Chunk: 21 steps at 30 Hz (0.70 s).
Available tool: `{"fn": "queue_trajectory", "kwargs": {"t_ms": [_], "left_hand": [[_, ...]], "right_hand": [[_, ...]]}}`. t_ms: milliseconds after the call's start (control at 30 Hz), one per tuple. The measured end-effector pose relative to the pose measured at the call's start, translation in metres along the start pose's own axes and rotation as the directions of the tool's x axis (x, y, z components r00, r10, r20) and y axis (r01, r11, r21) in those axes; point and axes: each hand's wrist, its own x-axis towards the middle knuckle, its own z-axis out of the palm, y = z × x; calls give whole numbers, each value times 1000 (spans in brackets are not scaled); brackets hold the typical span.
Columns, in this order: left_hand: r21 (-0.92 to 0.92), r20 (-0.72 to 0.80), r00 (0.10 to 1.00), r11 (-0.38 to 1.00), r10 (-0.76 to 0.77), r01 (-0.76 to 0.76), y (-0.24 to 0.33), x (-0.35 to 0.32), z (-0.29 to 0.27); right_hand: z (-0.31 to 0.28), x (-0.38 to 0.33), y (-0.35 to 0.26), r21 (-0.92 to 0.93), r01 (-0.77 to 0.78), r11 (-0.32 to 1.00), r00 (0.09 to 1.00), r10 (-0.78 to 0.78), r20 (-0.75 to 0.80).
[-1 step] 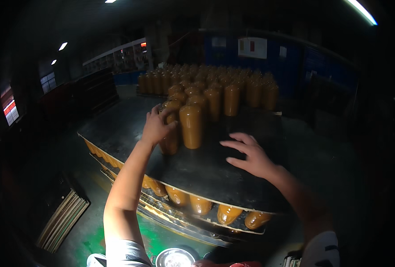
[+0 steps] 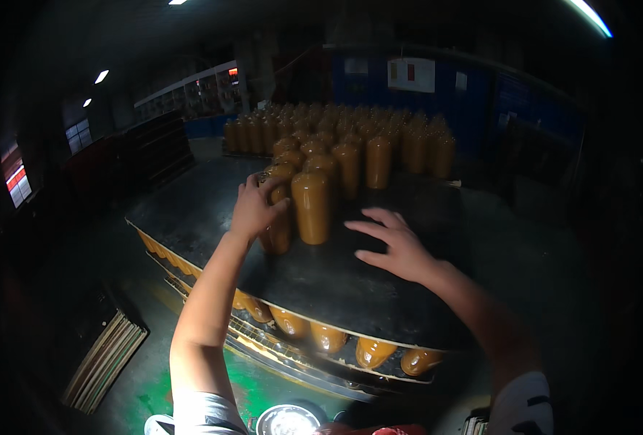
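Note:
My left hand (image 2: pixel 257 206) is curled round the upper part of a glossy amber-brown cylinder with a domed top (image 2: pixel 276 236). Part of that cylinder is hidden behind the fingers. Just to its right stands another such amber-brown cylinder (image 2: pixel 311 210), upright on the black board (image 2: pixel 314 275). Over the board, right of this second cylinder, my right hand (image 2: pixel 397 246) is held with fingers apart and nothing in it. Several more upright cylinders (image 2: pixel 347 170) stand in rows behind these two.
Under the board's near edge is a lower layer of amber cylinders (image 2: pixel 328 338). A dense group of them (image 2: pixel 408 141) fills the back. At the lower left leans a stack of thin boards (image 2: pixel 105 362). A round metal vessel (image 2: pixel 288 420) is at the bottom.
My right hand has shifted left and slightly up, closer to the second cylinder. The left hand stays round its cylinder.

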Motion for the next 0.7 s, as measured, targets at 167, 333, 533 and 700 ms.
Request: {"fn": "queue_trajectory", "kwargs": {"t_ms": [167,333,533,700], "left_hand": [[54,-17,1000,998,23,-22,1,-6,-5],[38,-28,998,997,-60,61,13,-10,-8],[43,-145,987,996,-67,73,33,-27,-7],[99,-399,913,994,87,-51,51,-95,-17]], "right_hand": [[63,121,11,4,46,999,993,-45,-112],[86,161,19,-5,-8,1000,986,7,-166],[89,152,23,78,-3,997,956,26,-293],[80,101,31,126,51,991,864,19,-503]]}}
